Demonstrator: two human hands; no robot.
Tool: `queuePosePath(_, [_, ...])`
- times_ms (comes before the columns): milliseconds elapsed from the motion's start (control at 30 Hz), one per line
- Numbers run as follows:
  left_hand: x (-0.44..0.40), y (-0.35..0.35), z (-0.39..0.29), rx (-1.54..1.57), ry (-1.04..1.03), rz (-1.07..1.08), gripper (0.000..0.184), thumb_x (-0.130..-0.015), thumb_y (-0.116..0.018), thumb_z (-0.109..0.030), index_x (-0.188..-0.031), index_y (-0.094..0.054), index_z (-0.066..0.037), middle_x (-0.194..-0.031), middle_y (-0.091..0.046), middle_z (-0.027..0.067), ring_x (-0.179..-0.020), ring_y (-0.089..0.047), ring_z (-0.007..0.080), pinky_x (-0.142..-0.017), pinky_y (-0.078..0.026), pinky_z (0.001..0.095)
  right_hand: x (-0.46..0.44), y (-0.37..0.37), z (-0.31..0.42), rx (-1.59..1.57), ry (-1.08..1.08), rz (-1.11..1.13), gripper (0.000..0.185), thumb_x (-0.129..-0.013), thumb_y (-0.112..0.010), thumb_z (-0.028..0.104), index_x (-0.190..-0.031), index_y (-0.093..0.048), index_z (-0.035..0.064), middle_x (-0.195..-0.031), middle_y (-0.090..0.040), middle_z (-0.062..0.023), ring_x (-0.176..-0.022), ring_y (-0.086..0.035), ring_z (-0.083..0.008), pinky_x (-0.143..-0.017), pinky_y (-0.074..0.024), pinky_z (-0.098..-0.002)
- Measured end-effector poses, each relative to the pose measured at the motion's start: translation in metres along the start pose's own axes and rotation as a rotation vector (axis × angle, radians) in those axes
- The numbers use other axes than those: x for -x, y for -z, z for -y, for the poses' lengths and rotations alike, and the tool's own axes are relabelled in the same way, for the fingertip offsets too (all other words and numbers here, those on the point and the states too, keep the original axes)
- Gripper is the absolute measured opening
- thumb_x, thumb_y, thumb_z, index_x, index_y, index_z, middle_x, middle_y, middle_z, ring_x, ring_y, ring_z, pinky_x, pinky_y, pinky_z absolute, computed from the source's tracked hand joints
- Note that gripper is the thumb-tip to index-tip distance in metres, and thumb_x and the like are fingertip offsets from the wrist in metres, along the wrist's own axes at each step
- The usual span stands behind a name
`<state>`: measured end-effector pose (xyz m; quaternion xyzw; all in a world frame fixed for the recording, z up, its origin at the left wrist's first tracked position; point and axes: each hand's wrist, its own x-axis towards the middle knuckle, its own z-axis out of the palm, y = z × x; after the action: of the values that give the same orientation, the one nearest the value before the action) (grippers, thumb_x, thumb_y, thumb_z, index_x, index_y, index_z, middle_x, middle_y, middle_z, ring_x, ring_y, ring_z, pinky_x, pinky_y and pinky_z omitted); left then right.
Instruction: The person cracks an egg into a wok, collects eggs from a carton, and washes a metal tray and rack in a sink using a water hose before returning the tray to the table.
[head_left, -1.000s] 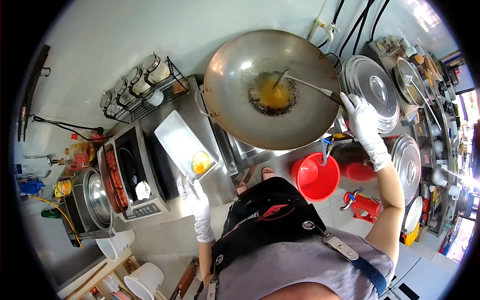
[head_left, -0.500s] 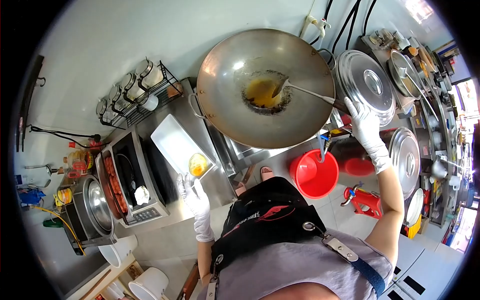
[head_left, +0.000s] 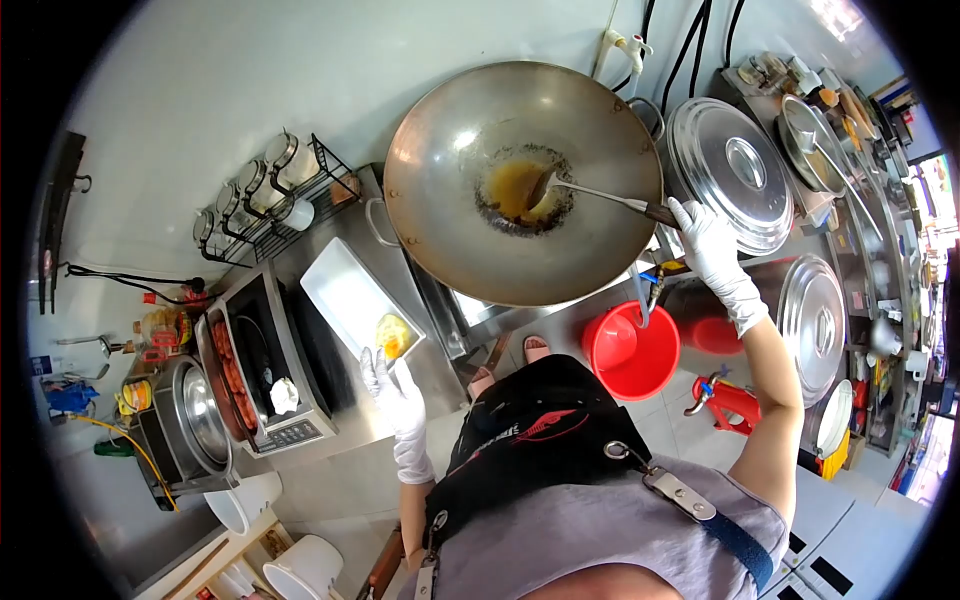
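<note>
Your white-gloved right hand grips the dark handle of a metal spatula just beyond the right rim of the round, burnished wok, the blade dipping into amber liquid at the wok's centre. Left of the wok, your gloved left hand spreads its fingers close by a smooth white rectangular tray bearing a glossy yellow-and-white lump.
</note>
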<state>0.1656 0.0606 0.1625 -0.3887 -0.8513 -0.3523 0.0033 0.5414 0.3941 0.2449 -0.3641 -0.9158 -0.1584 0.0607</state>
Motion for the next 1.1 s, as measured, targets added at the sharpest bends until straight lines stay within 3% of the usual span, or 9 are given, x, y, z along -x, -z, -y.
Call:
queuePosePath(167, [0.005,-0.003,0.000,-0.027,-0.008,-0.001,0.035,-0.091,-0.055,-0.012,-0.124,-0.051,0.000,-0.134,-0.044,0.0196,-0.125,-0.041,0.0342,-0.104,-0.033,0.0399,-0.009,-0.002,-0.020,-0.080,0.010,-0.102,0.046,-0.069,-0.057,0.005,-0.115,-0.056,0.0075,-0.093,-0.055,-0.0062,-0.084,-0.055,-0.0240,-0.070,-0.0436,-0.0342])
queuePosePath(267, [0.003,-0.003,-0.009,-0.088,-0.063,-0.044,0.032,-0.092,-0.053,-0.013,-0.121,-0.054,0.001,-0.130,-0.046,0.0201,-0.120,-0.046,0.0322,-0.099,-0.039,0.0385,-0.006,-0.008,-0.049,-0.106,-0.012,-0.067,0.047,-0.068,-0.062,0.007,-0.115,-0.054,0.0084,-0.096,-0.055,-0.0082,-0.092,-0.052,-0.0268,-0.079,-0.0399,-0.0378])
queuePosePath(400, [0.003,-0.006,-0.015,-0.112,-0.070,-0.033,0.032,-0.093,-0.052,-0.013,-0.121,-0.054,0.002,-0.130,-0.045,0.0205,-0.121,-0.045,0.0324,-0.100,-0.037,0.0390,0.003,-0.023,-0.091,-0.145,-0.017,-0.085,0.045,-0.070,-0.064,0.009,-0.113,-0.053,0.0088,-0.099,-0.055,-0.0084,-0.095,-0.050,-0.0276,-0.084,-0.0378,-0.0385])
queuePosePath(633, [0.008,-0.011,-0.023,-0.104,-0.055,-0.016,0.035,-0.091,-0.055,-0.010,-0.124,-0.051,0.000,-0.132,-0.044,0.0199,-0.123,-0.044,0.0331,-0.102,-0.036,0.0386,0.027,-0.072,-0.156,-0.089,-0.098,-0.147,0.038,-0.071,-0.063,0.011,-0.108,-0.054,0.0082,-0.097,-0.056,-0.0084,-0.095,-0.052,-0.0290,-0.084,-0.0394,-0.0402])
queuePosePath(833, [0.009,-0.016,-0.030,-0.105,-0.032,-0.014,0.032,-0.094,-0.050,-0.015,-0.122,-0.053,0.002,-0.133,-0.043,0.0185,-0.120,-0.047,0.0294,-0.095,-0.043,0.0353,0.034,-0.128,-0.188,-0.067,-0.389,-0.125,0.023,-0.074,-0.065,0.020,-0.094,-0.060,0.0117,-0.088,-0.060,-0.0066,-0.090,-0.056,-0.0270,-0.076,-0.0432,-0.0406])
queuePosePath(1033, [0.014,-0.013,-0.030,-0.151,-0.027,-0.008,0.032,-0.095,-0.050,-0.015,-0.123,-0.053,0.000,-0.133,-0.044,0.0186,-0.121,-0.045,0.0304,-0.099,-0.040,0.0366,0.031,-0.154,-0.181,-0.031,-0.420,0.005,0.026,-0.065,-0.069,0.019,-0.089,-0.059,0.0127,-0.090,-0.059,-0.0051,-0.091,-0.056,-0.0249,-0.076,-0.0438,-0.0392])
queuePosePath(1100, [0.016,-0.012,-0.031,-0.162,-0.026,-0.017,0.032,-0.094,-0.051,-0.015,-0.123,-0.053,0.000,-0.131,-0.045,0.0190,-0.121,-0.045,0.0312,-0.101,-0.037,0.0373,0.032,-0.158,-0.182,-0.068,-0.449,0.066,0.035,-0.066,-0.070,0.020,-0.097,-0.060,0.0108,-0.094,-0.060,-0.0058,-0.095,-0.055,-0.0260,-0.079,-0.0440,-0.0400])
